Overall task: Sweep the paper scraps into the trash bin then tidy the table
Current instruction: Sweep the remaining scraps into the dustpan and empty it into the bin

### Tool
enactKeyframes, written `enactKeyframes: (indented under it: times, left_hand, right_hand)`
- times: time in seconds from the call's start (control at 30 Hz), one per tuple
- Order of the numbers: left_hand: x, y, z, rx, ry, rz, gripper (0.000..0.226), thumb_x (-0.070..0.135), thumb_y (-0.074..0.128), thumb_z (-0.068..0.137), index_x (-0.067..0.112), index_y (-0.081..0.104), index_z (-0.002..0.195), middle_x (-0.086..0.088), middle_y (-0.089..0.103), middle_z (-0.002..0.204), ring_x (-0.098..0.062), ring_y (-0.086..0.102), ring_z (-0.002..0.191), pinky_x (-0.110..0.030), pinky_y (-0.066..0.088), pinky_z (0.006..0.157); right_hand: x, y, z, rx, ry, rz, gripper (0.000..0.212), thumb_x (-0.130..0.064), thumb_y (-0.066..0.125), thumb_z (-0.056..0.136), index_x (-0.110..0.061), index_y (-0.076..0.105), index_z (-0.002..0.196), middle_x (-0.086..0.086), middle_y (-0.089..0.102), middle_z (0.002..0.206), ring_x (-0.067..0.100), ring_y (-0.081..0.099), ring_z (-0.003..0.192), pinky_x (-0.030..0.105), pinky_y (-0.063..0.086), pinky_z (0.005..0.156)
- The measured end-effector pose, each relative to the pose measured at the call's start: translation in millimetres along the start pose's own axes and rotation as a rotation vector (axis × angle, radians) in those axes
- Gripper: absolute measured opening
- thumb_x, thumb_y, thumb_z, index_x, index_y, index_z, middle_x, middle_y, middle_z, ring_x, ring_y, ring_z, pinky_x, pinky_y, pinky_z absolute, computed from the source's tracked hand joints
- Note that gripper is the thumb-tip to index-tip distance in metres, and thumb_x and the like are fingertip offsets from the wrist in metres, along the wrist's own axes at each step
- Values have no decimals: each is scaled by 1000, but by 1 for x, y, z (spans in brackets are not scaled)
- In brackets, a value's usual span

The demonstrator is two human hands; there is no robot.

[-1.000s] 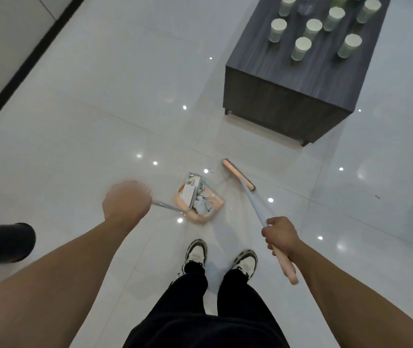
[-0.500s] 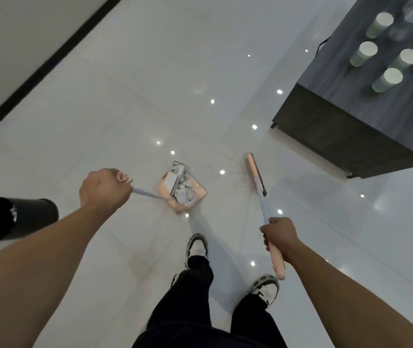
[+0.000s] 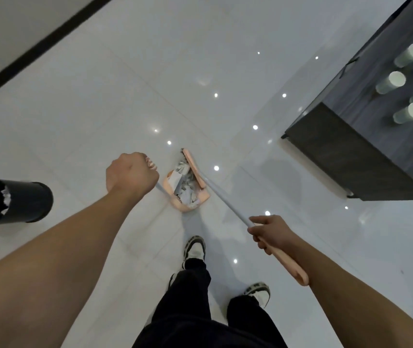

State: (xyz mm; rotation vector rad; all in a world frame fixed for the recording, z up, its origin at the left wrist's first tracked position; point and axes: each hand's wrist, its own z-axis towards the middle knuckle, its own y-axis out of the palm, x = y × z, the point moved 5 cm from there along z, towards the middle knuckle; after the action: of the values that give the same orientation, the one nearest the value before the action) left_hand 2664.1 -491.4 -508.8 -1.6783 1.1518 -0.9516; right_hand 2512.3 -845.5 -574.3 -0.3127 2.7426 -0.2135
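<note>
A pink dustpan (image 3: 178,205) full of white paper scraps (image 3: 185,183) hangs low over the white floor. My left hand (image 3: 131,173) grips the top of its thin grey handle. My right hand (image 3: 270,232) grips the pink end of a broom handle (image 3: 225,205). The pink broom head (image 3: 193,167) lies against the right side of the dustpan, over the scraps. A black trash bin (image 3: 28,202) stands at the far left, with a little white paper showing inside its mouth.
A dark grey low table (image 3: 366,156) stands at the right, with several pale green paper cups (image 3: 391,82) on top. A wall with a black baseboard (image 3: 37,47) runs across the upper left. My two shoes (image 3: 195,248) are on the floor below the dustpan.
The view has turned left, bringing the bin closer and pushing the table to the right edge. The broom head swung left and now rests against the dustpan. Both hands keep their grips.
</note>
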Motion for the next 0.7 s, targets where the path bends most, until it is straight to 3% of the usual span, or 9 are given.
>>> enactKeyframes:
  times: [0.2, 0.43, 0.57, 0.7]
  left_hand:
    - [-8, 0, -8, -27, 10, -11, 10, 26, 54, 68, 21, 62, 71, -1, 62, 73, -31, 59, 71, -29, 45, 65]
    - [-9, 2, -30, -16, 51, -53, 16, 28, 54, 73, 19, 57, 60, -2, 58, 61, -23, 52, 55, -26, 35, 52]
    - [39, 3, -46, -41, 203, 24, 13, 26, 55, 73, 20, 57, 61, 0, 56, 59, -23, 51, 54, -24, 32, 49]
    - [115, 9, -67, -68, 365, 84, 8, 24, 53, 69, 22, 55, 61, 1, 55, 60, -23, 52, 56, -25, 34, 50]
  right_hand:
    - [4, -9, -20, 78, -28, 16, 55, -7, 68, 86, -14, 56, 139, 10, 61, 62, 17, 54, 45, 25, 42, 41]
    - [37, -31, -36, 160, 1, 154, 43, -1, 67, 85, -10, 60, 126, 12, 59, 63, 18, 54, 44, 25, 43, 41]
    - [74, -52, -48, 233, 36, 273, 32, 2, 66, 84, -9, 63, 115, 13, 57, 62, 18, 52, 41, 24, 42, 41]
    - [128, -80, -69, 310, 75, 424, 35, 2, 67, 85, -11, 58, 116, 14, 58, 61, 18, 52, 39, 24, 43, 40]
